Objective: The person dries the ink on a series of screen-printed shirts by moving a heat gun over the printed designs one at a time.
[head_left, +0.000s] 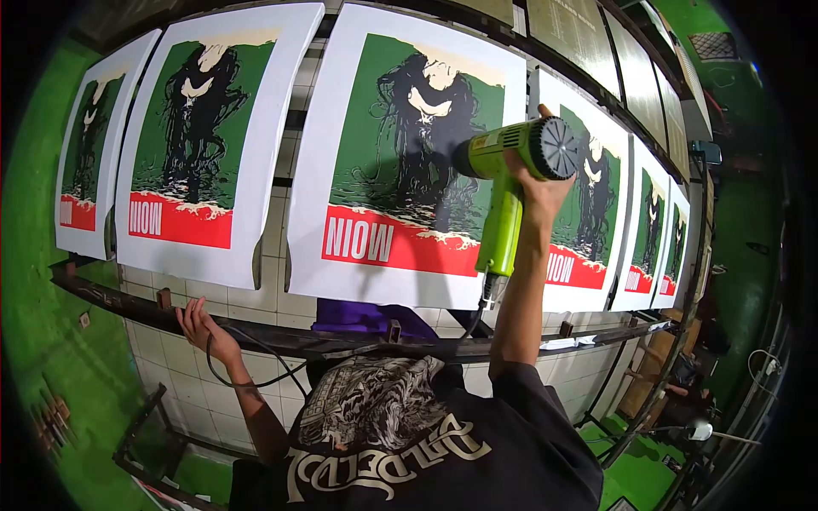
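My right hand (545,192) is wrapped round a lime-green heat gun (501,223). Its nozzle points left, over the large central print (417,247), which shows a black long-haired figure on green above a red band reading "NIOW". A power cord (474,322) drops from the base of the gun's handle. At the lower left, my left hand (209,330) is at the dark rail (290,332), fingers stretched and apart. A loop of the cord passes by its wrist; nothing is visibly gripped there.
Matching printed sheets (192,145) stand in a row to both sides on a dark metal frame. Behind them lean pale panels (571,38). Purple material (371,317) lies beneath the central print. White tiles (192,387) show below, and a green wall (51,332) is at the left.
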A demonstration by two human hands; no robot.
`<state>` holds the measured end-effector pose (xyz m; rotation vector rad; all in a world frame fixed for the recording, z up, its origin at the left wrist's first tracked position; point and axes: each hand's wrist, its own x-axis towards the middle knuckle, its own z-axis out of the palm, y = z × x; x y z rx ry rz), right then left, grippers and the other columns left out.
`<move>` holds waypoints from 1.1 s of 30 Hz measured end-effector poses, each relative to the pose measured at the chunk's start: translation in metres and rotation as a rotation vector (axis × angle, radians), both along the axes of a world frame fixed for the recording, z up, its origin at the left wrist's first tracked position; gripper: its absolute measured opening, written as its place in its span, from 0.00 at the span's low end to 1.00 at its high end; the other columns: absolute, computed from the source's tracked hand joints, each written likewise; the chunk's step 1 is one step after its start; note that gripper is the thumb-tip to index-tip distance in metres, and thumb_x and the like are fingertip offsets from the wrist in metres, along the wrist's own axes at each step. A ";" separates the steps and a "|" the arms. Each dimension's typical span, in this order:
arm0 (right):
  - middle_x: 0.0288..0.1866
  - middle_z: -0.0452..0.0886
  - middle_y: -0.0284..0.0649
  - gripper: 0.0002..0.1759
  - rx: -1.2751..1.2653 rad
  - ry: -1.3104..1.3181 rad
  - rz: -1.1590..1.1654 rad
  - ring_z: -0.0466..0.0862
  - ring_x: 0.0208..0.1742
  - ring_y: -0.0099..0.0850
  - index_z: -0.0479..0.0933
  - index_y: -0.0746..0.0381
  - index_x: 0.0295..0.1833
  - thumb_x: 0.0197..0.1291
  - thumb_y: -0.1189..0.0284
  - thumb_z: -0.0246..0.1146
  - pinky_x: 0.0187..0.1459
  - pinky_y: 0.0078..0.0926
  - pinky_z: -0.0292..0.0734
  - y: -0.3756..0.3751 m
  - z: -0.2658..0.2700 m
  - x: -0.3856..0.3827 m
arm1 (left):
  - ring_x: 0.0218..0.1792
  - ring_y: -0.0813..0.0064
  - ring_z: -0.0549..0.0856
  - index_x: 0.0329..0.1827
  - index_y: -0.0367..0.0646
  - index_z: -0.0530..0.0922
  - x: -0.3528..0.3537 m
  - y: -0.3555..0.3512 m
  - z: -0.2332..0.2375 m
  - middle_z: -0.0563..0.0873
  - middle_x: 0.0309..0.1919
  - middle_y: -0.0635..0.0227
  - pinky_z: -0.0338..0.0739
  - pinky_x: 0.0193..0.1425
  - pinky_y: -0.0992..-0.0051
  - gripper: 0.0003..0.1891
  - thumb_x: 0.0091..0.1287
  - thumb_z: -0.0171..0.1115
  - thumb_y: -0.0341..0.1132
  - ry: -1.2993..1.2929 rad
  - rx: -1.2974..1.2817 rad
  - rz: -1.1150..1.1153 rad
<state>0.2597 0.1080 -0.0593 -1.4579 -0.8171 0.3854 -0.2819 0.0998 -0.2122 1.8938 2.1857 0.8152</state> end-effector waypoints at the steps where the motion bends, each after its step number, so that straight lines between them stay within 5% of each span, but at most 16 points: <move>1: 0.53 0.81 0.38 0.42 0.007 0.042 -0.002 0.82 0.49 0.26 0.73 0.70 0.65 0.39 0.79 0.78 0.58 0.23 0.76 -0.001 -0.001 0.000 | 0.73 0.55 0.67 0.50 0.42 0.84 0.000 0.000 0.000 0.82 0.59 0.63 0.56 0.76 0.54 0.23 0.78 0.40 0.46 0.000 0.002 -0.004; 13: 0.50 0.82 0.39 0.40 0.019 -0.108 -0.007 0.82 0.47 0.25 0.72 0.72 0.65 0.41 0.82 0.77 0.53 0.23 0.78 0.027 0.000 -0.005 | 0.72 0.54 0.67 0.51 0.41 0.83 0.001 -0.002 0.004 0.81 0.59 0.62 0.60 0.74 0.54 0.19 0.77 0.43 0.39 -0.003 0.032 -0.026; 18: 0.40 0.86 0.39 0.22 0.074 -0.013 -0.039 0.85 0.38 0.27 0.81 0.71 0.48 0.43 0.83 0.75 0.48 0.25 0.80 0.049 0.002 -0.002 | 0.72 0.52 0.66 0.52 0.42 0.83 0.003 -0.001 0.006 0.80 0.59 0.62 0.60 0.74 0.52 0.19 0.77 0.42 0.39 -0.015 0.035 -0.025; 33: 0.39 0.86 0.39 0.21 0.140 -0.125 -0.005 0.85 0.37 0.27 0.81 0.71 0.45 0.42 0.82 0.75 0.46 0.26 0.81 0.134 -0.019 0.028 | 0.71 0.48 0.67 0.51 0.41 0.83 -0.002 0.003 0.005 0.80 0.59 0.58 0.63 0.70 0.50 0.22 0.78 0.40 0.43 0.059 0.014 -0.054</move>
